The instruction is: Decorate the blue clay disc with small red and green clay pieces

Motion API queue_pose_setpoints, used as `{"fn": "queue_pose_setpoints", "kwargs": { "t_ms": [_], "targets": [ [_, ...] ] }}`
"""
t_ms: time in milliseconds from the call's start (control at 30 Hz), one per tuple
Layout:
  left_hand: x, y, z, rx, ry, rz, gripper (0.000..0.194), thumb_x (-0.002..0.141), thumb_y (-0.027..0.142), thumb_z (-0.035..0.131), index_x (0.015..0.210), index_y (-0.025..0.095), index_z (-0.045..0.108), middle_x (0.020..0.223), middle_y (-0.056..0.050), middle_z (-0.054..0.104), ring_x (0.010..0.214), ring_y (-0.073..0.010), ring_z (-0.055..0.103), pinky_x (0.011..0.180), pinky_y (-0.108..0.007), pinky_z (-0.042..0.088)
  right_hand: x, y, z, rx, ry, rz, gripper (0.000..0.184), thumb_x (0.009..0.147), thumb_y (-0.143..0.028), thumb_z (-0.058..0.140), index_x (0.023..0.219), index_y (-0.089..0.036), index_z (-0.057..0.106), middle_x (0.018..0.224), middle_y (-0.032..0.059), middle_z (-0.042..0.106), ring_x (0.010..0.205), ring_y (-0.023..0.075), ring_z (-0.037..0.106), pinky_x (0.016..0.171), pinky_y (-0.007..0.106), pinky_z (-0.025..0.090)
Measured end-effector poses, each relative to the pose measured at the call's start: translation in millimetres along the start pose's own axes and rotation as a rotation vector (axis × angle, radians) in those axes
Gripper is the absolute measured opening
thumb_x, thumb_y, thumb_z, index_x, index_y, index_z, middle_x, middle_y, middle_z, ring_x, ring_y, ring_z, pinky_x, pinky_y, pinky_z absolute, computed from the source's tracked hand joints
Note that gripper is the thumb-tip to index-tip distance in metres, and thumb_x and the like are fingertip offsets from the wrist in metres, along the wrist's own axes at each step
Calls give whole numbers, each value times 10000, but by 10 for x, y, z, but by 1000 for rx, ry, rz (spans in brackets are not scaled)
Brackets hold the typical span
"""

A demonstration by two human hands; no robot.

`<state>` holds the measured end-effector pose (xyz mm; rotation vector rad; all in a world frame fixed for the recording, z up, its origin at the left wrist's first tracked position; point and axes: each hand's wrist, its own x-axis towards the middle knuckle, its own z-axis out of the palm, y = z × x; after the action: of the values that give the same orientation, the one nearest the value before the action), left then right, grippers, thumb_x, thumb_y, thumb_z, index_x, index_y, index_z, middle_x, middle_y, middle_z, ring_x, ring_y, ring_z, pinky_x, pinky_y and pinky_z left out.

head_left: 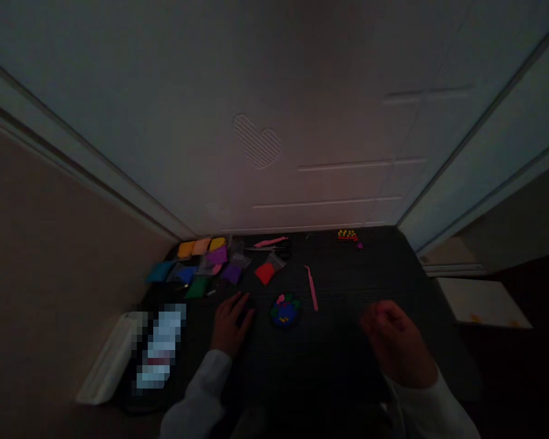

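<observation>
My left hand (pixel 232 323) lies on the dark table with its fingers apart and holds nothing. Just right of it rests a round blue clay piece (pixel 288 316) with green leaf shapes, a pink flower and yellow bits on it. Raised above the table at the right, my right hand (pixel 396 344) is closed in a pinch. A hint of pink shows at its fingertips, too small and dark to name. Pink bent-tip tweezers (pixel 313 289) lie between the clay piece and my right hand.
Colourful clay packets (pixel 197 286) crowd the back left, with a red packet (pixel 265 273) nearer the middle. Scissors (pixel 281 249) and another pink tool (pixel 271 241) lie behind. Small yellow and red pieces (pixel 346 235) sit at the back right. A blurred-out bright screen (pixel 162 347) is at left.
</observation>
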<state>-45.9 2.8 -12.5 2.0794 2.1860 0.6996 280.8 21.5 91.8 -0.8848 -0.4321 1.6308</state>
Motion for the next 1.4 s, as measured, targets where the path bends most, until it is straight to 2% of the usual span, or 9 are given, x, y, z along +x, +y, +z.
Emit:
{"fn": "queue_pose_setpoints", "kwargs": {
  "t_ms": [133, 233, 333, 467, 600, 833, 1000, 1200, 1400],
  "targets": [
    [109, 226, -363, -19, 65, -120, 423, 724, 368, 503, 1093, 163, 512, 1109, -119, 512, 1046, -265, 446, 897, -430, 330, 1, -451, 289, -12, -65, -19, 194, 676, -353, 621, 628, -181, 544, 498, -52, 483, 438, 42, 398, 486, 210, 373],
    [311, 500, -808, -55, 119, -194, 371, 760, 356, 453, 1067, 154, 505, 1047, -108, 536, 1020, -241, 470, 875, -399, 361, -59, -773, 532, -46, -156, -76, 282, 715, -424, 552, 582, -181, 500, 429, -59, 417, 401, 53, 347, 448, 218, 319],
    [560, 837, -1304, -102, 139, -202, 340, 776, 353, 438, 1046, 158, 504, 1037, -89, 537, 977, -198, 502, 830, -333, 408, -149, -1007, 772, -103, -226, -133, 262, 664, -378, 616, 558, -185, 475, 421, -67, 402, 409, 60, 347, 450, 223, 305],
    [778, 1208, -1896, -156, 221, -160, 328, 755, 343, 477, 1038, 183, 524, 1047, -68, 550, 1014, -201, 481, 884, -342, 366, -272, -1142, 974, -329, -226, -149, 150, 638, -294, 658, 648, -191, 550, 533, -35, 533, 498, 82, 462, 501, 239, 365],
    [759, 1364, -2255, -242, 232, -306, 326, 752, 372, 471, 1024, 208, 547, 999, -54, 577, 930, -194, 536, 829, -340, 406, -367, -1164, 1053, -497, -269, -179, 174, 728, -300, 570, 873, -208, 600, 719, 21, 622, 597, 108, 527, 565, 269, 422],
    [614, 1523, -2661, -306, 252, -421, 318, 731, 381, 503, 980, 200, 583, 951, -53, 603, 840, -193, 572, 757, -334, 433, -553, -1208, 1195, -551, -409, -235, 211, 806, -252, 467, 994, -235, 559, 769, 18, 628, 614, 97, 550, 571, 250, 456],
    [679, 1657, -2860, -461, 269, -384, 284, 739, 353, 513, 973, 205, 576, 959, -36, 607, 844, -165, 575, 715, -274, 444, -619, -1286, 1289, -545, -454, -239, 129, 742, -176, 563, 855, -237, 557, 817, -1, 655, 685, 96, 606, 658, 244, 485],
    [728, 2025, -2860, -649, 41, -138, 238, 747, 294, 517, 964, 214, 571, 1043, -31, 580, 984, -189, 522, 845, -304, 402, -729, -1354, 1428, -594, -556, -232, 141, 789, -177, 497, 919, -230, 484, 926, 28, 643, 754, 119, 624, 698, 281, 491],
    [584, 2385, -2743, -778, -126, -74, 218, 767, 263, 502, 973, 221, 558, 1039, -36, 572, 979, -182, 518, 855, -302, 385, -800, -1405, 1434, -784, -588, -321, 102, 823, -218, 438, 921, -210, 466, 820, 31, 655, 735, 127, 611, 705, 300, 468]
  ]
}}
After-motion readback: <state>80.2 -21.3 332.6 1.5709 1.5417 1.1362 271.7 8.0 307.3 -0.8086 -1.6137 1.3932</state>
